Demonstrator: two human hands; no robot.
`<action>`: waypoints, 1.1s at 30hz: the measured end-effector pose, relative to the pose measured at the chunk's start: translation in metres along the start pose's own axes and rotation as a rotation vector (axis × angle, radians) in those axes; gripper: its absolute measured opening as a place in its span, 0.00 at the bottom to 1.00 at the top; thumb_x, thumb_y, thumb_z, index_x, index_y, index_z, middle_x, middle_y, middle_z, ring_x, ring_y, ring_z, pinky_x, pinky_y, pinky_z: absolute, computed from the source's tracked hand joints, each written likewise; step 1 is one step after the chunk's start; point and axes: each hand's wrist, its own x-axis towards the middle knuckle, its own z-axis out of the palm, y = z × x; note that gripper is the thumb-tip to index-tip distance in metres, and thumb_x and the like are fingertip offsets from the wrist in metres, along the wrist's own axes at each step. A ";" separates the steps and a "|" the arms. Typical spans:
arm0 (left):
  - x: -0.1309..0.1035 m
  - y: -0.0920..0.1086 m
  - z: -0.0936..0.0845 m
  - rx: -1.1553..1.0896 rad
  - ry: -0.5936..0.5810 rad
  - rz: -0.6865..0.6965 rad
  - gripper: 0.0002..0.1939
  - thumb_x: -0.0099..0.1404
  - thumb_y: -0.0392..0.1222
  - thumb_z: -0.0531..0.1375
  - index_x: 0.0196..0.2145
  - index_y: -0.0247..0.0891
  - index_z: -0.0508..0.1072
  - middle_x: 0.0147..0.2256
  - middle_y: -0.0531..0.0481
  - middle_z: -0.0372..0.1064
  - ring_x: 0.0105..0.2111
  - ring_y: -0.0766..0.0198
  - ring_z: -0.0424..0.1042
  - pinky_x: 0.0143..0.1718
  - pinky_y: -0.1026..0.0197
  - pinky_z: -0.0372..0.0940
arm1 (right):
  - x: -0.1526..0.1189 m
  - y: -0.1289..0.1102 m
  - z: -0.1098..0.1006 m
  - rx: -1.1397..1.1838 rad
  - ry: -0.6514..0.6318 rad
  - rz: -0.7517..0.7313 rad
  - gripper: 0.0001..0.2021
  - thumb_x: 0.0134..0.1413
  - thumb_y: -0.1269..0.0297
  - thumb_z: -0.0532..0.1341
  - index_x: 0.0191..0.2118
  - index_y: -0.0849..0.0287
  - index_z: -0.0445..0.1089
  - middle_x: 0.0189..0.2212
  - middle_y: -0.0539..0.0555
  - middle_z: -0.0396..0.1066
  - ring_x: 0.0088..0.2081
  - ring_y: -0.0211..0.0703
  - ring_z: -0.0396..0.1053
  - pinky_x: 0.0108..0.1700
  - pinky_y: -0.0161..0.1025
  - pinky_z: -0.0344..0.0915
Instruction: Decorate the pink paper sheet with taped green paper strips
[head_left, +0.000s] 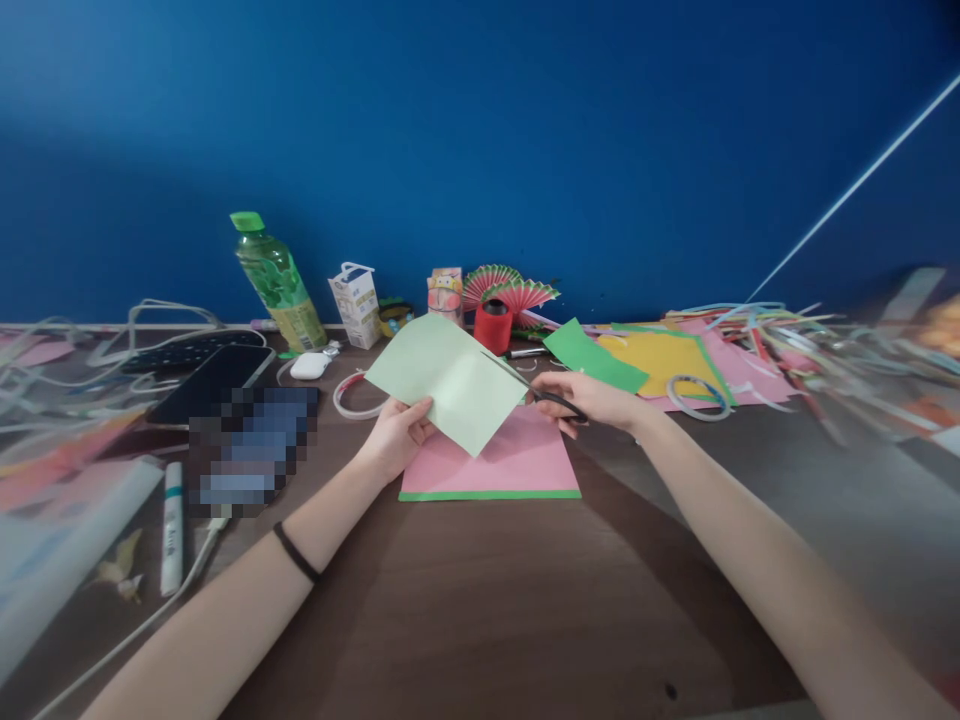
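I'm pinching the lower corner of a pale green sheet (450, 380) with my left hand (395, 437), holding it tilted up off the desk (480, 600), while my right hand (592, 400) is closed around the black handles of the scissors (544, 393), whose blades are running into the sheet's right edge. Right under my two hands a pink sheet with a green border (517, 465) is lying flat, and just past my right hand there's a darker green piece (592, 358) sitting on a yellow sheet (664, 360), with a ring of tape (694, 397) beside it. Behind the sheet I'm holding, a red cup (493, 325) and a green bottle (277, 282) are standing near the blue wall (480, 130).
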 end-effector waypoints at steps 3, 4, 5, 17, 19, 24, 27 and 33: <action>0.000 -0.002 -0.002 0.033 -0.038 -0.005 0.18 0.57 0.27 0.56 0.46 0.33 0.69 0.39 0.42 0.74 0.40 0.57 0.73 0.46 0.55 0.67 | 0.001 0.000 0.002 0.016 -0.002 0.008 0.18 0.50 0.52 0.59 0.40 0.60 0.59 0.24 0.48 0.65 0.18 0.30 0.63 0.17 0.29 0.50; 0.000 -0.002 -0.002 0.045 -0.047 -0.008 0.17 0.57 0.27 0.57 0.45 0.33 0.69 0.40 0.42 0.74 0.41 0.56 0.73 0.46 0.54 0.67 | 0.002 -0.001 0.003 0.024 -0.002 0.010 0.18 0.50 0.52 0.59 0.40 0.60 0.59 0.24 0.48 0.65 0.18 0.30 0.63 0.17 0.30 0.51; 0.000 -0.003 -0.003 0.057 -0.054 -0.011 0.17 0.56 0.28 0.58 0.45 0.33 0.70 0.40 0.42 0.74 0.41 0.56 0.73 0.46 0.54 0.67 | 0.002 -0.001 0.004 0.031 -0.005 0.012 0.18 0.50 0.52 0.58 0.41 0.60 0.58 0.24 0.48 0.66 0.19 0.31 0.64 0.17 0.30 0.51; -0.001 -0.004 -0.003 0.098 -0.067 -0.010 0.17 0.54 0.29 0.59 0.43 0.32 0.70 0.41 0.41 0.73 0.42 0.55 0.72 0.46 0.53 0.67 | -0.001 -0.008 0.009 -0.054 -0.035 -0.081 0.15 0.55 0.51 0.53 0.30 0.59 0.58 0.18 0.46 0.62 0.19 0.30 0.58 0.22 0.31 0.53; -0.002 -0.003 -0.002 0.097 -0.063 -0.009 0.16 0.55 0.29 0.59 0.43 0.32 0.71 0.41 0.41 0.73 0.41 0.55 0.72 0.45 0.53 0.68 | -0.001 -0.008 0.010 -0.046 -0.032 -0.074 0.15 0.55 0.50 0.53 0.30 0.59 0.58 0.18 0.45 0.60 0.18 0.30 0.57 0.21 0.31 0.52; -0.003 -0.002 0.000 0.102 -0.049 -0.015 0.16 0.55 0.28 0.58 0.43 0.32 0.70 0.41 0.41 0.73 0.41 0.55 0.72 0.45 0.53 0.68 | 0.001 -0.006 0.010 -0.037 -0.008 -0.076 0.16 0.55 0.50 0.53 0.31 0.59 0.58 0.19 0.44 0.55 0.18 0.29 0.57 0.19 0.31 0.49; -0.003 -0.002 -0.001 0.102 -0.040 -0.009 0.18 0.55 0.28 0.58 0.45 0.33 0.70 0.40 0.41 0.74 0.42 0.55 0.72 0.46 0.54 0.68 | 0.002 -0.003 0.009 -0.025 0.011 -0.090 0.15 0.53 0.50 0.55 0.31 0.60 0.59 0.22 0.45 0.56 0.19 0.28 0.56 0.20 0.31 0.51; -0.002 -0.002 0.000 0.096 -0.047 -0.011 0.18 0.56 0.28 0.57 0.45 0.33 0.69 0.40 0.41 0.74 0.40 0.56 0.73 0.44 0.54 0.68 | 0.004 0.002 0.012 0.024 0.032 -0.085 0.14 0.52 0.52 0.55 0.28 0.59 0.57 0.21 0.44 0.53 0.18 0.27 0.54 0.20 0.30 0.50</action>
